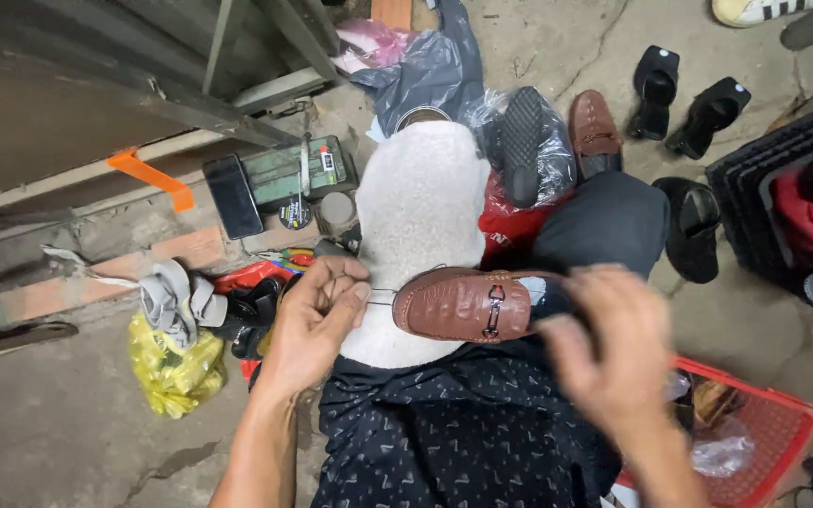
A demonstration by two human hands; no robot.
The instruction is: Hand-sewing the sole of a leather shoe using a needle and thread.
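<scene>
A brown loafer (468, 304) with a metal buckle lies on its side across the person's lap, its toe pointing toward the left hand (317, 320) and its heel end under the right hand (609, 343). It rests partly on a white fuzzy pad (416, 216) draped over the knee. The left hand's fingers are pinched nearly closed on a thin thread or needle (380, 293) (too fine to say which) that runs straight to the shoe's toe. The right hand is blurred; its fingers look loosely spread over the heel, and I cannot tell whether they actually grip it. Just past the pad, a second brown loafer (595, 132) stands on the concrete floor (68, 423) beside a black shoe sole in clear plastic (522, 141). Several black sandals (656, 89) lie farther right. A dark phone (232, 196) sits near a green box (294, 169) to the left, with a yellow bag (171, 372) closer in and a red crate (764, 442) at the right.
</scene>
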